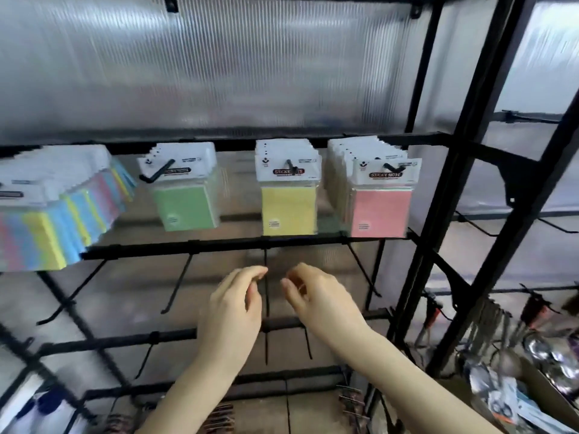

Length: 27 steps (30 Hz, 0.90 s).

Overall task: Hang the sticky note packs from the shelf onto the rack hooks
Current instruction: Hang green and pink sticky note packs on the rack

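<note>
Both hands, left [233,303] and right [319,296], hang loosely curled, holding nothing, below yellow packs [288,189] on a hook [293,166].

- just one view here, head cam, wide-angle, looking forward and a bit down at the rack [219,245]
- pretty close in: left hand [233,311] and right hand [319,297] sit low-center, hanging packs [288,189] just above them

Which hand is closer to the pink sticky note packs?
Right. The right hand hovers below and left of the pink sticky note packs; the left hand is further left, under the yellow packs. Both hold nothing.
</note>
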{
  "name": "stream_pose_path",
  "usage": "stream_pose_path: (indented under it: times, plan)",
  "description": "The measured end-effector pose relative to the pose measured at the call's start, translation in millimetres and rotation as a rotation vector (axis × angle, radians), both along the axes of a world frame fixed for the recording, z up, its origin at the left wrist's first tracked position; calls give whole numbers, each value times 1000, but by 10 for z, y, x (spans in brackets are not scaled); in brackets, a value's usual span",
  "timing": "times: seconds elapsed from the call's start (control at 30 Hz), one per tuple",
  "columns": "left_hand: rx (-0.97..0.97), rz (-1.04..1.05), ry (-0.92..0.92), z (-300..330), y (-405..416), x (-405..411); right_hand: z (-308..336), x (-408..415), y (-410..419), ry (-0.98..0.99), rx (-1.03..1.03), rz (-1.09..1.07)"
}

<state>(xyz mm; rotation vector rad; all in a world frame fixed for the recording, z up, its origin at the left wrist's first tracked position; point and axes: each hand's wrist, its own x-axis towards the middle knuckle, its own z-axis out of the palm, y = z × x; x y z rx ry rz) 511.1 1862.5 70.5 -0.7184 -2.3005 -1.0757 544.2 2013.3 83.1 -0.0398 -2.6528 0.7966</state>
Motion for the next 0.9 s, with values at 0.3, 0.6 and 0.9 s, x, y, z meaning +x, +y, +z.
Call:
stream_pose_path:
  times: [0.3, 0.6, 0.9]
  plan:
    - [-126, 365, -110, -34, -1681, -36, 108, -434, -1410, 70, 25, 303]
    - [-166, 554, -224, -75, -3415, -108, 15, -746, -3121, 68, -9, 472]
    - [-174, 713, -379, -245, -5042, 45, -138, -855, -4877, 19, -53, 647]
